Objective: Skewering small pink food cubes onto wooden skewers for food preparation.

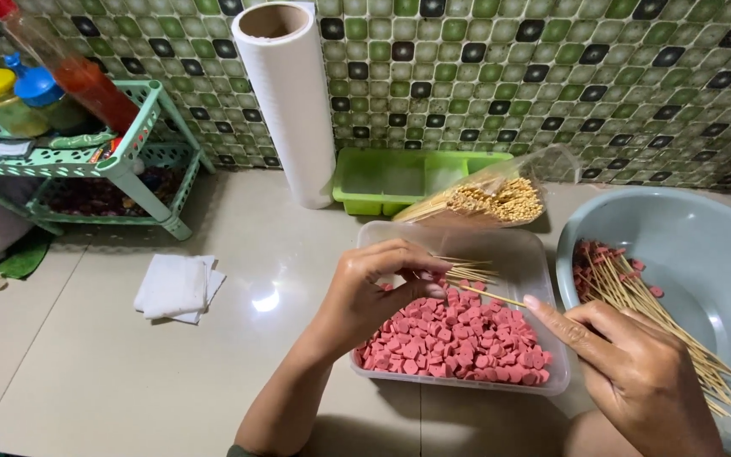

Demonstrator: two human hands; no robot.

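Over the clear plastic container (543, 279) of pink sausage slices (458, 334), the right hand (628, 368) pinches a thin bamboo skewer (492, 295), fingers closed on it, while the left hand (378, 292) closes its fingertips on a slice at the skewer's far tip. To the right, a grey-blue basin (695, 245) holds loaded skewers (636, 296). Farther off lie a bag of bare skewers (488, 201), a green tray (382, 182) and an upright white roll (289, 101). Left on the surface (129, 372) sit a folded white cloth (178, 288) and a green rack (120, 161).
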